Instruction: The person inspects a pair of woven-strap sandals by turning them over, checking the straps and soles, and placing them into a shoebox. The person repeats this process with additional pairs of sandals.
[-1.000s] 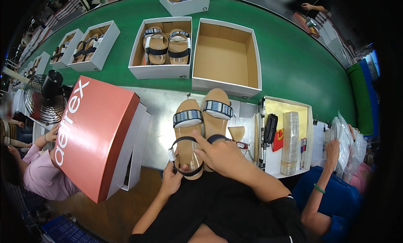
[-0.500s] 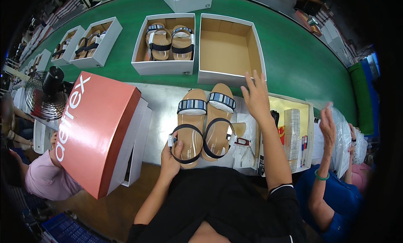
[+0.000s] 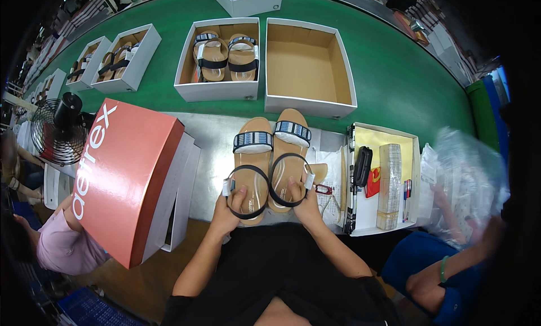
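A pair of tan-soled sandals with dark straps and blue-white patterned toe bands lies side by side before me, heels toward my body. My left hand [image 3: 226,212] grips the left sandal [image 3: 253,151] at its heel, thumb on the footbed inside the black ankle strap. Likewise my right hand [image 3: 306,206] holds the right sandal [image 3: 291,143] by the heel, its thumb resting on the insole. White wrapping covers parts of the ankle straps and pads the toe bands. Just beyond the toes stands an open shoebox [image 3: 311,102] with a bare brown inside.
On the green belt [image 3: 394,95], another box [image 3: 217,93] holds a similar pair; more filled boxes stand left. Coral lidded boxes [image 3: 127,182] are stacked at left by a black fan [image 3: 59,129]. A tool tray [image 3: 415,174] lies right. Co-workers sit on both sides, one handling clear plastic [image 3: 473,179].
My right hand has come back from beside the bare box and taken hold of the right sandal's heel. My left hand keeps its grip. The co-worker at right has moved the plastic bag.
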Motion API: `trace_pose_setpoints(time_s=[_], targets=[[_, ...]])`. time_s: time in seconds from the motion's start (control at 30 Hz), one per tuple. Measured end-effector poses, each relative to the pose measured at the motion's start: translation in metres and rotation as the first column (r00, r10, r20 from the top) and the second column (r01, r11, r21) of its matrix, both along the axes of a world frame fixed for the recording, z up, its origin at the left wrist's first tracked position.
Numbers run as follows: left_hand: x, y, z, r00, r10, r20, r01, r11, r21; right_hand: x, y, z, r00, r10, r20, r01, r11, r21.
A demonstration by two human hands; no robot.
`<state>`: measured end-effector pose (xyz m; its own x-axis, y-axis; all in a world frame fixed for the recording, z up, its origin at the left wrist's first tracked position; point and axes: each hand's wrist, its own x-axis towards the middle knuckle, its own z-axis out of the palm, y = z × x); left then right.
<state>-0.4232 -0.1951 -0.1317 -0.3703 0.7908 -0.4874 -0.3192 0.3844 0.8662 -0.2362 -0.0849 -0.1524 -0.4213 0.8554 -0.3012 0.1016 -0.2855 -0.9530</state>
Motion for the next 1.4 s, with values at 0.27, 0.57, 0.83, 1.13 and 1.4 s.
trace_pose_setpoints(time_s=[0.27, 0.57, 0.83, 1.13, 1.4], targets=[[0.003, -0.007, 0.004, 0.586, -0.112, 0.802, -0.319, 0.878, 0.356, 0.027, -0.005, 0.009, 0.495, -0.349, -0.796, -0.427, 0.700, -0.572], [0.014, -0.001, 0.010, 0.571, -0.191, 0.798, -0.300, 0.857, 0.420, 0.036, -0.001, 0.029, 0.576, -0.379, -0.725, -0.379, 0.662, -0.647], [0.007, -0.008, 0.009, 0.546, -0.253, 0.798, -0.319, 0.818, 0.478, 0.036, 0.011, 0.037, 0.652, -0.273, -0.707, -0.324, 0.743, -0.586], [-0.020, -0.022, 0.073, 1.000, -0.007, -0.028, 0.019, 0.889, 0.458, 0.082, 0.037, 0.057, 0.748, -0.197, -0.634, -0.109, 0.905, -0.410], [-0.017, 0.014, 0.064, 0.760, -0.193, 0.620, -0.247, 0.797, 0.551, 0.079, 0.036, 0.071, 0.820, -0.177, -0.544, 0.006, 0.953, -0.302]])
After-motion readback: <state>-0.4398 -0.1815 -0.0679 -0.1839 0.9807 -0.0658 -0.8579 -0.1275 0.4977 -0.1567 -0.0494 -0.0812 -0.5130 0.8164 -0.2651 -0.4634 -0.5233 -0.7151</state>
